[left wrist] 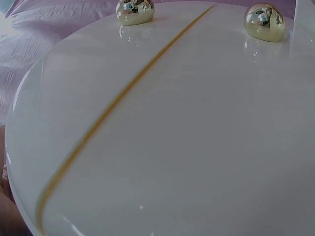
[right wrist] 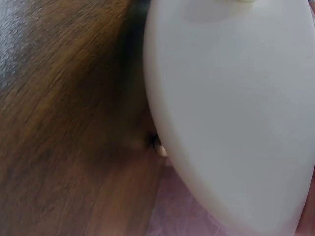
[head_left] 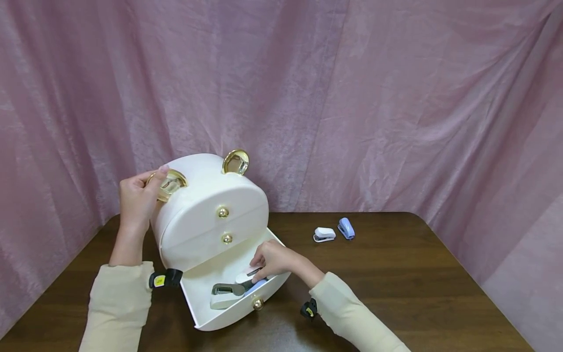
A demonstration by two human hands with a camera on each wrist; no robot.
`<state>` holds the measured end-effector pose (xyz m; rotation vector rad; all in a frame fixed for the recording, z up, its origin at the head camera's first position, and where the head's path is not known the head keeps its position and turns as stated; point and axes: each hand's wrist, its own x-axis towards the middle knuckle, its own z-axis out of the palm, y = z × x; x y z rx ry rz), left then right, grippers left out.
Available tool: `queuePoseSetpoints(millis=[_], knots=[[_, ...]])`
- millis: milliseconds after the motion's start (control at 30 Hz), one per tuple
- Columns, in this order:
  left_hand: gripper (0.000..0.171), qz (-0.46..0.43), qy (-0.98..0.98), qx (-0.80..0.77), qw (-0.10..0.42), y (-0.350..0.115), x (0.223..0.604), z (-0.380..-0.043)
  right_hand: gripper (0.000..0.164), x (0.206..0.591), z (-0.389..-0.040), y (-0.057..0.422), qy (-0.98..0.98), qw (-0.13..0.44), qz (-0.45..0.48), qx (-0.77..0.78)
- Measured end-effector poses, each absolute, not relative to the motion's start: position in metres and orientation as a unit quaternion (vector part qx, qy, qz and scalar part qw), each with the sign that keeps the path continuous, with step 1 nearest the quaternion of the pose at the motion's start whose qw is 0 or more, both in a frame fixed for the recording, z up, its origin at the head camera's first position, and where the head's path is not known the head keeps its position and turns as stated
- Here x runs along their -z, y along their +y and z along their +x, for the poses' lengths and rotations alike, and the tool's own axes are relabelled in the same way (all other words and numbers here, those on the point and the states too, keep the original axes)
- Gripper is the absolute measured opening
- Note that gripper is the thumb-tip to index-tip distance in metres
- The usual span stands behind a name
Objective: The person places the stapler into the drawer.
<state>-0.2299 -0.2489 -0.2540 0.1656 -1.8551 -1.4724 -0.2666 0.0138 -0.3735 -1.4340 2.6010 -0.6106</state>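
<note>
A white rounded storage box (head_left: 211,195) with gold ear-shaped pieces on top stands on the table, its bottom drawer (head_left: 200,313) pulled out. My left hand (head_left: 137,198) grips the left gold ear (head_left: 173,183), thumb in front. Inside the drawer, my right hand (head_left: 273,260) pinches a small white stapler (head_left: 243,277) between thumb and fingers, which partly cover it. Beside that lies a grey-and-white stapler (head_left: 226,296). A blue piece (head_left: 256,286) shows below the right fingertips. In the left wrist view the box front (left wrist: 187,128) fills most of the picture.
On the brown table (head_left: 396,274), right of the box, sit a small white stapler (head_left: 324,234) and a small blue stapler (head_left: 346,228). Gold knobs (head_left: 223,212) stick out from the drawer fronts. A pink curtain (head_left: 352,107) hangs behind the table.
</note>
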Motion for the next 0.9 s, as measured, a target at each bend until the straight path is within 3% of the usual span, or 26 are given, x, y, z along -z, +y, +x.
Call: queuePoseSetpoints(millis=[300,633,900], knots=[[0.015,0.056,-0.719,0.580,0.379,-0.249,0.255,-0.230,0.025,0.365,-0.267,0.025,0.835,0.080,-0.483,0.252],[0.022,0.055,-0.719,0.578,0.382,-0.249,0.254,-0.230,0.023,0.345,-0.276,0.078,0.812,0.027,-0.447,0.374],[0.024,0.057,-0.720,0.579,0.379,-0.249,0.255,-0.230,0.027,0.355,-0.296,0.130,0.820,0.005,-0.359,0.446]])
